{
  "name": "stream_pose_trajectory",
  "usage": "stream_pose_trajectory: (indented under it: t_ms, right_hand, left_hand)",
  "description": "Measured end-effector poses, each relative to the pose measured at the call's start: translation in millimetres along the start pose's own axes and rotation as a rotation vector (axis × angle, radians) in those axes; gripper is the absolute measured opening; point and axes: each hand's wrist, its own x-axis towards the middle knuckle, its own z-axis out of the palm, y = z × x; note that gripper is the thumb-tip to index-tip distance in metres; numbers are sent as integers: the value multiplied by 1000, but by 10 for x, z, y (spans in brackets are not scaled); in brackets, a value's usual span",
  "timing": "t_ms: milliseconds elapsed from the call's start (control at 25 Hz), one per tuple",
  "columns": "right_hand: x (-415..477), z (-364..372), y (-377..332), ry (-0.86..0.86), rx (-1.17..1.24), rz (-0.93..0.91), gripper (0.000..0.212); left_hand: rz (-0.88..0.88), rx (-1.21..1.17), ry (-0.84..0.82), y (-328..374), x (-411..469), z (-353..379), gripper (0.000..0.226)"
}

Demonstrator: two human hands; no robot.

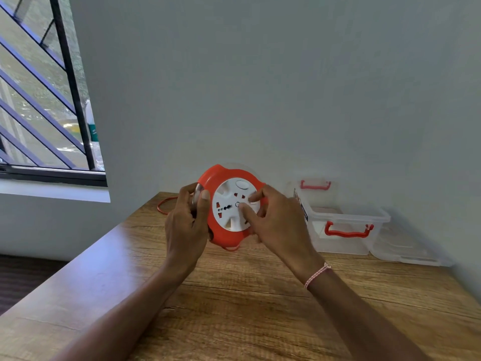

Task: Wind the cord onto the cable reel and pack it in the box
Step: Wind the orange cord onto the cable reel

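An orange cable reel [221, 183] with a white socket face is held upright above the wooden table [234, 295]. My left hand [186, 225] grips its left rim. My right hand [273, 222] rests on the white face, with its fingers pressed on the disc. A loop of orange cord [162, 207] lies on the table behind my left hand, and a short bit hangs under the reel. To the right stands a clear plastic box [346, 230] with red handles, open on top.
The clear lid [406, 251] lies flat on the table to the right of the box, near the wall. A barred window [44, 100] is at the left. The table's left edge drops to a dark floor.
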Motion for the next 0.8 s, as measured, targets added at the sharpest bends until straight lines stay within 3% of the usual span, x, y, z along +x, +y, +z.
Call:
stream_pose_trajectory:
  t_ms: [40, 120, 280, 440, 560, 640, 760, 800]
  right_hand:
    - [4, -37, 50, 78, -278, -239, 39]
    - [25, -77, 89, 61, -510, -497, 54]
    - [23, -23, 101, -33, -728, -571, 70]
    - [15, -9, 71, 23, -680, -551, 70]
    - [-4, 15, -32, 149, -437, -411, 71]
    - [-49, 60, -152, 148, -120, -138, 69]
    - [-69, 115, -249, -5, 614, 395, 56]
    - [-64, 101, -268, -44, 730, 474, 52]
  left_hand:
    - [-5, -7, 3, 5, 3, -4, 10]
    - [18, -4, -1, 24, -5, -2, 10]
    - [47, -3, -34, 77, -30, 5, 12]
    - [76, 1, -14, 104, -43, 1, 13]
    - [113, 11, 23, 112, -56, 3, 21]
    - [120, 4, 26, 104, -61, 17, 19]
    - [148, 8, 51, 126, -71, 22, 28]
    - [153, 8, 60, 138, -69, 19, 32]
